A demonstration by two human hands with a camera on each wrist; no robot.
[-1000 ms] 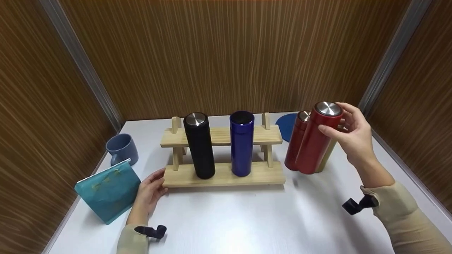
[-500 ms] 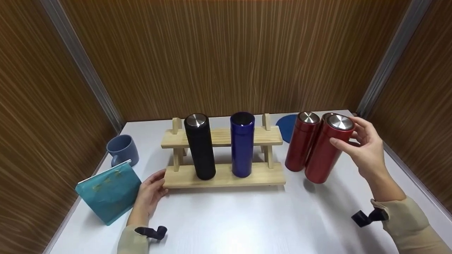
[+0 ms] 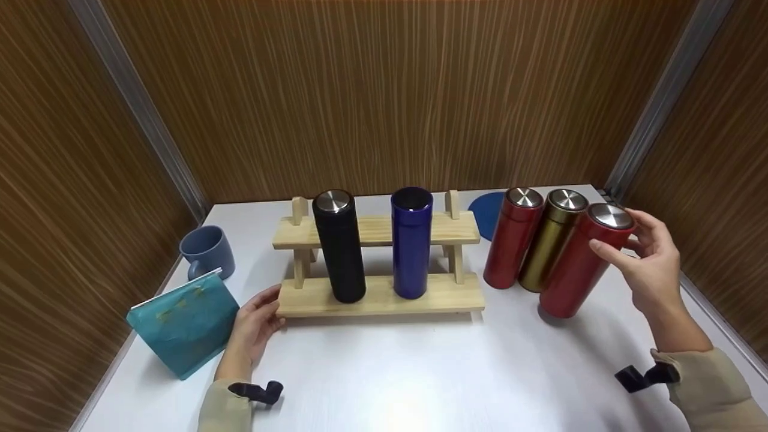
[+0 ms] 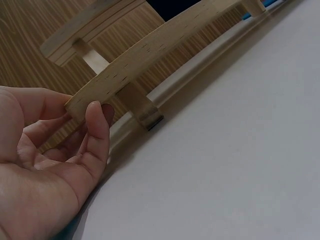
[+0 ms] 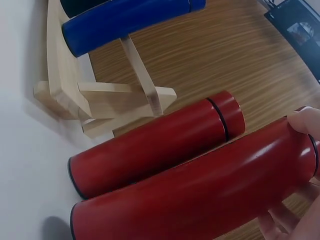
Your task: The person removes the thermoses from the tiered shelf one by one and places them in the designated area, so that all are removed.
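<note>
My right hand (image 3: 624, 237) grips the top of a red flask (image 3: 576, 270) with a steel cap. The flask is tilted, its base low at the table to the right of a gold flask (image 3: 549, 249) and a second red flask (image 3: 513, 240), which both stand upright. In the right wrist view a fingertip (image 5: 305, 120) lies on the held red flask (image 5: 200, 195), beside the other red flask (image 5: 155, 145); the gold one is hidden. My left hand (image 3: 255, 324) pinches the left end of the wooden rack (image 3: 444, 294), thumb (image 4: 97, 115) on its lower board (image 4: 150, 65).
A black flask (image 3: 339, 246) and a blue flask (image 3: 411, 243) stand on the rack. A blue mug (image 3: 207, 252) and a teal pouch (image 3: 183, 324) are at the left. A blue coaster (image 3: 486, 213) lies behind the rack. Wood-grain walls close in three sides of the white table (image 3: 420, 372).
My right hand has carried the red flask rightward and down, from in front of the other two flasks to the gold one's right. My left hand has stayed on the rack.
</note>
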